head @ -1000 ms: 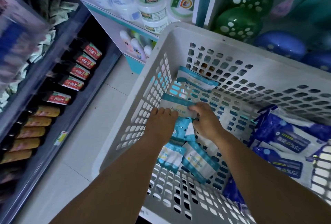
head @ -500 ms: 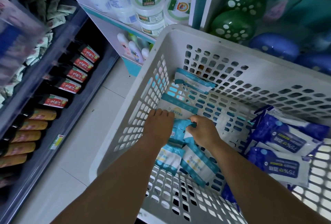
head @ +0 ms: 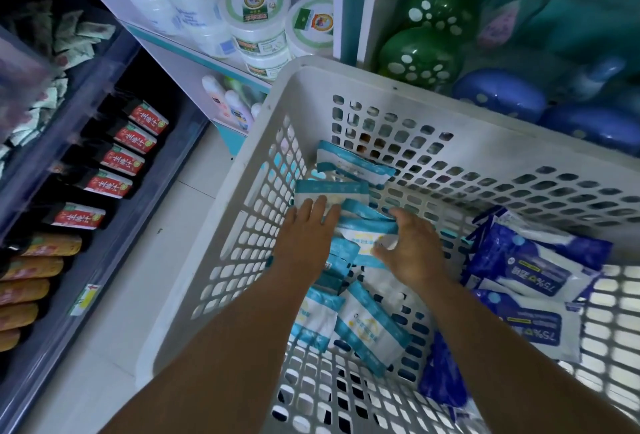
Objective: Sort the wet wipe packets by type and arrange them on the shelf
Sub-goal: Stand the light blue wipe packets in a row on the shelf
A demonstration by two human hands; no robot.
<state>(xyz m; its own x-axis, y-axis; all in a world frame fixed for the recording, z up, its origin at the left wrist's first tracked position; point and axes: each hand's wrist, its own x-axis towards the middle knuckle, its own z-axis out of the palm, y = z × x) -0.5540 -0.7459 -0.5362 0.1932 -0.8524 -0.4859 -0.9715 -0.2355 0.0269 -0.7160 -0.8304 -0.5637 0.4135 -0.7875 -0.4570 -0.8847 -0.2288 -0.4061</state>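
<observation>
Teal-and-white wipe packets point(head: 360, 236) lie heaped along the left wall of the white basket point(head: 346, 80), the left hand point(head: 304, 236) pressing flat on them, the right hand point(head: 412, 253) pinching one. Dark-blue packets point(head: 533, 260) sit against the basket's right side. Slick wrappers could slip from a loose bunch, I'd guess, mixing types.

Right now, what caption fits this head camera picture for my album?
Two hands gather small teal wipe packets inside a white basket beside bigger blue packs.
</observation>
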